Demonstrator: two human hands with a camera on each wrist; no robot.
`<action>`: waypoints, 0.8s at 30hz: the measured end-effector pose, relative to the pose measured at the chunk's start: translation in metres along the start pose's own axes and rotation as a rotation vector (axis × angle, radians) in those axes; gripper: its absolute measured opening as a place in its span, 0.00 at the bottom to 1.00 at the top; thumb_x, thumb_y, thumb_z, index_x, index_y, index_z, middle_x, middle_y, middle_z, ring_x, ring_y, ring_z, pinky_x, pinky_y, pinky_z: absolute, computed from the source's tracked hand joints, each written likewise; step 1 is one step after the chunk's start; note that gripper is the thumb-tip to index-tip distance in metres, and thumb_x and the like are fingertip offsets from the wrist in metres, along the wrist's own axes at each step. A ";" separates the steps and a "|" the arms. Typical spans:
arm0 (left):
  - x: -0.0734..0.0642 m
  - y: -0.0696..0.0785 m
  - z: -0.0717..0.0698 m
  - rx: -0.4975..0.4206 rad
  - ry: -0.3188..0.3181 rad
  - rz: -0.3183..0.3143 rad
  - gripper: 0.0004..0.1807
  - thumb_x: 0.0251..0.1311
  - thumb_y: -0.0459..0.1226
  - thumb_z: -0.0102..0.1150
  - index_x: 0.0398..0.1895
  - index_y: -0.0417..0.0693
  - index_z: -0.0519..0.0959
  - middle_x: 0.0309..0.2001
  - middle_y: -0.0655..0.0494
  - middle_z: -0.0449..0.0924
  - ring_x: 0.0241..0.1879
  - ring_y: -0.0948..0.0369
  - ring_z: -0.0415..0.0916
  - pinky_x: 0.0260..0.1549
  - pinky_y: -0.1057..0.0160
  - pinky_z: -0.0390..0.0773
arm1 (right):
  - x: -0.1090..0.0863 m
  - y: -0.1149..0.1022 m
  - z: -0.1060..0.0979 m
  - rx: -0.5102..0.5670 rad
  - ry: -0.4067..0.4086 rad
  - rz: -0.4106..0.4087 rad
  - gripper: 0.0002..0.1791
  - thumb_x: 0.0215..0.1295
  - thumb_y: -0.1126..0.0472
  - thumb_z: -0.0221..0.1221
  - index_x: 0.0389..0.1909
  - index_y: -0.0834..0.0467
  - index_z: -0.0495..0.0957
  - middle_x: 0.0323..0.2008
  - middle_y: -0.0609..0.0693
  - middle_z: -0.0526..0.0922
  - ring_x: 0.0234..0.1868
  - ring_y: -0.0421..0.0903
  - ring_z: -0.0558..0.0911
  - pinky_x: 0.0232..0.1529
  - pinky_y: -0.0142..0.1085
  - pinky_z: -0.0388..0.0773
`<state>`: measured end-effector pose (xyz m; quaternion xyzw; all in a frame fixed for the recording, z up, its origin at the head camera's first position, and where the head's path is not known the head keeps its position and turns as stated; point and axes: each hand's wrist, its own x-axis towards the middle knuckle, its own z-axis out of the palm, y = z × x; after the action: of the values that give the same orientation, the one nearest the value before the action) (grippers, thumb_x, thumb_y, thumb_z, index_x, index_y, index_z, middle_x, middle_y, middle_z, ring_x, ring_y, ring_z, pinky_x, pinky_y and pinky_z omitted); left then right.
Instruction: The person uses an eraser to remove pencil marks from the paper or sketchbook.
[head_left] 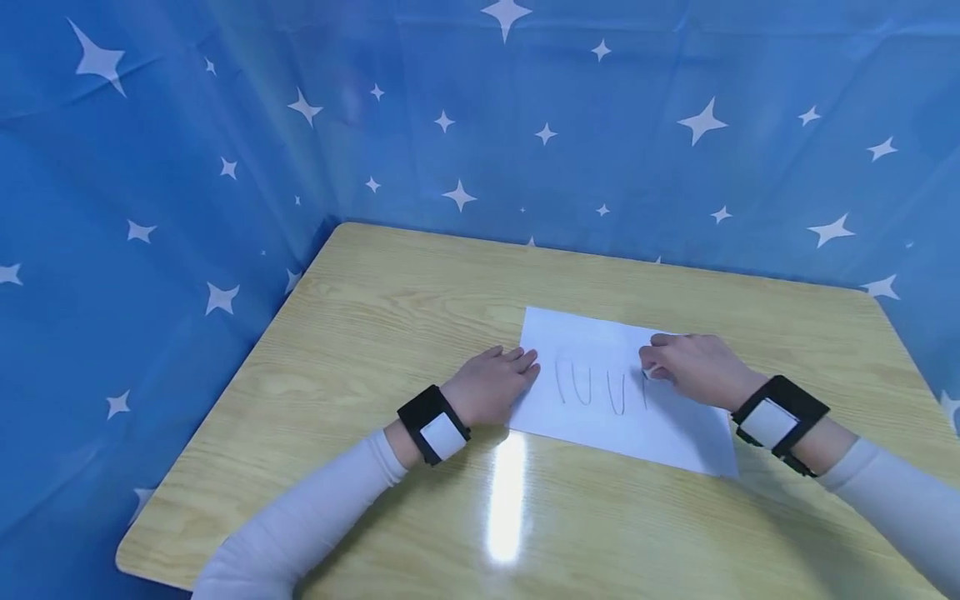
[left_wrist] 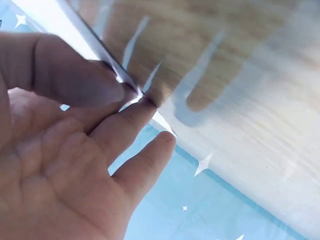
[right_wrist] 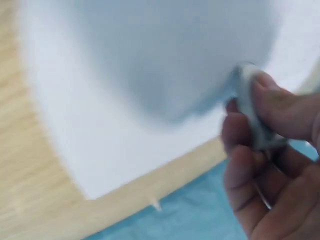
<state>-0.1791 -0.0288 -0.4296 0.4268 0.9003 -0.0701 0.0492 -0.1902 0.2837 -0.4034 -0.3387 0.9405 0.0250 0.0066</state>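
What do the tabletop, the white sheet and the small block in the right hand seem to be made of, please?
Tabletop: glossy wood or wood-look laminate, given its grain and bright glare. White sheet: probably matte paper, being thin, flat and crisp-edged. Small block: perhaps dull rubber, being pale and eraser-like, though blur leaves this open.

White paper (head_left: 630, 429) lies on a wood-grained table (head_left: 375, 308).

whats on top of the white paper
White paper shows dark strokes; the left hand touches its left edge, the right hand holds an eraser-like block over it. Any marks beneath the hands are covered.
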 end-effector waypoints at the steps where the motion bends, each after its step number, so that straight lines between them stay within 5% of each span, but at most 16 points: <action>1: 0.000 0.001 0.002 -0.009 -0.013 -0.002 0.29 0.63 0.37 0.51 0.69 0.46 0.65 0.71 0.50 0.62 0.68 0.55 0.56 0.68 0.51 0.62 | 0.004 -0.003 0.002 0.023 0.005 0.005 0.07 0.52 0.67 0.68 0.29 0.52 0.81 0.24 0.45 0.78 0.19 0.38 0.70 0.19 0.36 0.75; 5: -0.002 0.010 0.012 -0.031 -0.067 -0.002 0.30 0.63 0.38 0.52 0.70 0.47 0.64 0.72 0.51 0.60 0.69 0.56 0.55 0.68 0.52 0.62 | 0.041 -0.035 0.012 0.090 0.025 -0.018 0.06 0.54 0.63 0.68 0.34 0.53 0.83 0.29 0.46 0.83 0.24 0.39 0.76 0.27 0.38 0.82; 10: -0.002 0.018 0.017 -0.010 -0.050 0.022 0.31 0.62 0.39 0.53 0.71 0.47 0.64 0.72 0.50 0.61 0.68 0.56 0.56 0.67 0.52 0.65 | 0.072 -0.067 0.029 -0.001 0.137 -0.186 0.05 0.57 0.62 0.65 0.35 0.53 0.82 0.27 0.48 0.79 0.24 0.41 0.77 0.20 0.35 0.79; 13: 0.000 0.014 0.011 0.015 -0.027 0.012 0.31 0.63 0.39 0.52 0.70 0.47 0.64 0.71 0.50 0.61 0.68 0.56 0.56 0.66 0.52 0.65 | 0.062 -0.057 0.025 -0.076 0.187 -0.208 0.05 0.56 0.63 0.66 0.34 0.54 0.82 0.27 0.49 0.78 0.24 0.43 0.77 0.20 0.37 0.79; 20: -0.004 -0.008 -0.011 0.029 -0.028 -0.023 0.29 0.64 0.36 0.49 0.70 0.44 0.64 0.72 0.48 0.61 0.69 0.54 0.55 0.68 0.50 0.63 | 0.010 -0.004 0.006 -0.048 0.161 -0.089 0.05 0.55 0.64 0.67 0.32 0.55 0.81 0.23 0.49 0.76 0.19 0.41 0.71 0.17 0.36 0.73; 24: -0.003 -0.008 -0.009 0.017 -0.054 -0.035 0.30 0.63 0.35 0.51 0.70 0.44 0.63 0.72 0.48 0.60 0.69 0.54 0.54 0.68 0.51 0.61 | 0.025 -0.011 0.002 0.045 0.127 -0.027 0.06 0.54 0.64 0.68 0.33 0.54 0.82 0.27 0.49 0.80 0.22 0.40 0.75 0.22 0.38 0.79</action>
<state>-0.1832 -0.0346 -0.4197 0.4095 0.9053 -0.0901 0.0685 -0.2024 0.2594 -0.4069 -0.3518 0.9348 -0.0178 -0.0450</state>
